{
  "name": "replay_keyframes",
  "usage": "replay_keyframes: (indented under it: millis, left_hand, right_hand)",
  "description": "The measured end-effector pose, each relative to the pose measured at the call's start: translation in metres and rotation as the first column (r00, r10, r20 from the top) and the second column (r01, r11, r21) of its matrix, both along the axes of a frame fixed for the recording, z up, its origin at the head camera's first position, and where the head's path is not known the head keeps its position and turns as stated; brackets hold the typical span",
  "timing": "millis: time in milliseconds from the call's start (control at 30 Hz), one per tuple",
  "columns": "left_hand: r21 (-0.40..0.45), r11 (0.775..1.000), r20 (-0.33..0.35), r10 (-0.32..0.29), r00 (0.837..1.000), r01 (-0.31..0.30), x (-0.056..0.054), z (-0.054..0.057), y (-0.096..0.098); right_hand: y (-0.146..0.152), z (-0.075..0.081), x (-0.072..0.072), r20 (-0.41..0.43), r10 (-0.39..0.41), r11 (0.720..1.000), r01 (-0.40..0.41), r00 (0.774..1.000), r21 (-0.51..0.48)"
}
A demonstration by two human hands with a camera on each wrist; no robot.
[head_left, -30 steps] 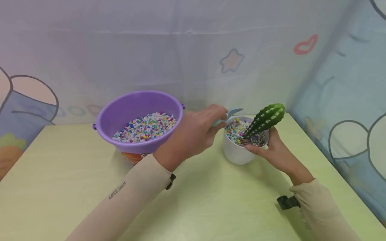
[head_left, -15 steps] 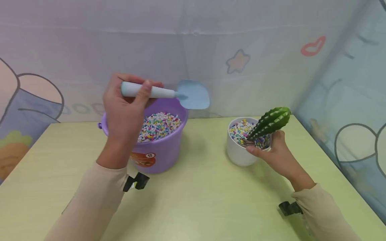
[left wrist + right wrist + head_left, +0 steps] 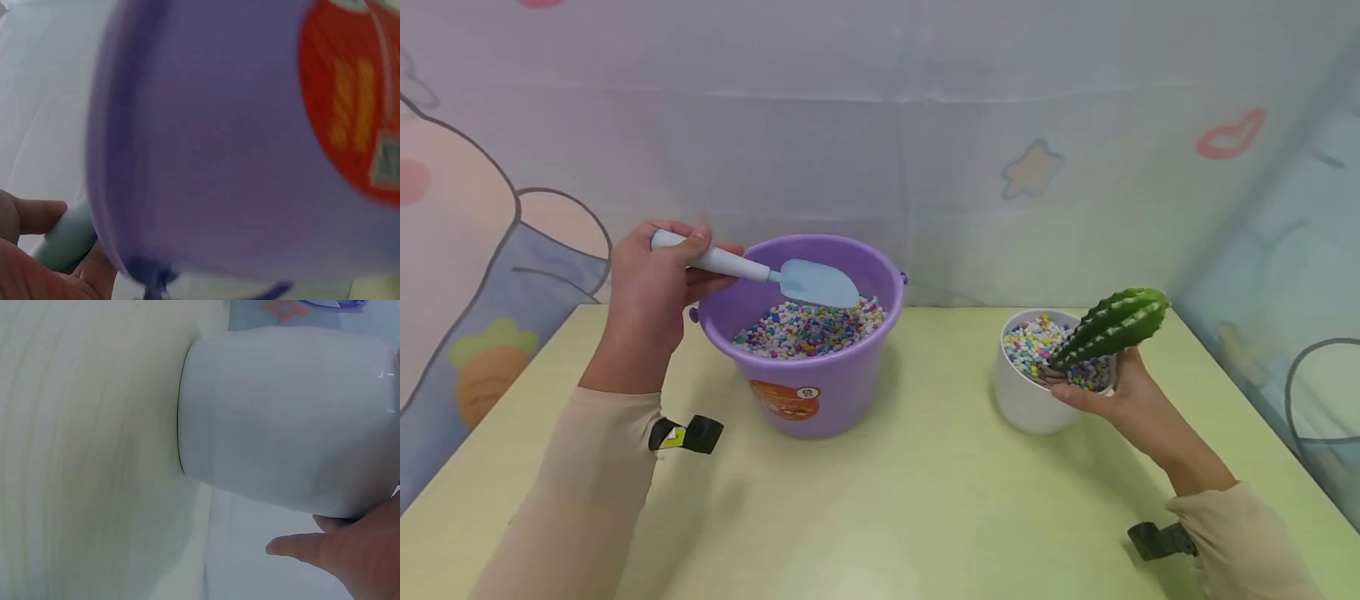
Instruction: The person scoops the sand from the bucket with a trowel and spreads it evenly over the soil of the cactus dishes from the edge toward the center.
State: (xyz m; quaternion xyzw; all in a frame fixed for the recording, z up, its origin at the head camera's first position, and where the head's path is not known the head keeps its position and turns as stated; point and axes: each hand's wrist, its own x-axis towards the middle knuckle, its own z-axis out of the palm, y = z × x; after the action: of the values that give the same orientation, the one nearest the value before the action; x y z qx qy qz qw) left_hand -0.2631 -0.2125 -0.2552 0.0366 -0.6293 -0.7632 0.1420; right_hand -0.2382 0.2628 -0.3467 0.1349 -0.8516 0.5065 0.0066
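Observation:
My left hand [image 3: 651,271] grips the pale handle of a light blue trowel [image 3: 820,284], whose blade hangs over the mouth of a purple bucket [image 3: 827,408]. Inside the bucket lie small multicoloured beads [image 3: 797,332]. In the left wrist view the bucket's wall [image 3: 206,137] fills most of the picture, with the trowel handle [image 3: 67,240] between my fingers. My right hand [image 3: 1120,404] holds the rim of a white pot [image 3: 1033,404], thumb at the near side by the cactus base. A green cactus [image 3: 1112,325] leans right out of the pot's multicoloured beads [image 3: 1037,340].
Both containers stand on a pale yellow-green table [image 3: 880,517], the bucket to the left of the pot. A cloth backdrop [image 3: 865,150] with cartoon prints rises behind the table, and another printed panel [image 3: 1300,250] is at the right.
My left hand has moved left from the pot to above the bucket with the trowel, then lowered the blade towards the bucket's mouth. My right hand stays at the pot.

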Motion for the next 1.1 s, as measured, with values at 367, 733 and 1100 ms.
replay_keyframes:
  millis: [367, 733, 1100]
  left_hand:
    - [-0.713, 0.681, -0.161, 0.07, 0.984, -0.165, 0.004, 0.006, -0.006]
    - [-0.829, 0.556, -0.134, -0.09, 0.987, -0.062, 0.003, 0.01, 0.011]
    - [-0.566, 0.824, -0.188, -0.122, 0.975, -0.006, -0.007, 0.014, 0.023]
  right_hand:
    - [-0.002, 0.0, 0.0, -0.14, -0.032, 0.997, 0.04, 0.99, 0.059]
    - [-0.007, 0.001, 0.001, -0.14, -0.029, 0.997, 0.038, 0.99, 0.065]
    - [-0.009, 0.004, 0.005, -0.151, -0.019, 0.997, 0.03, 0.988, 0.072]
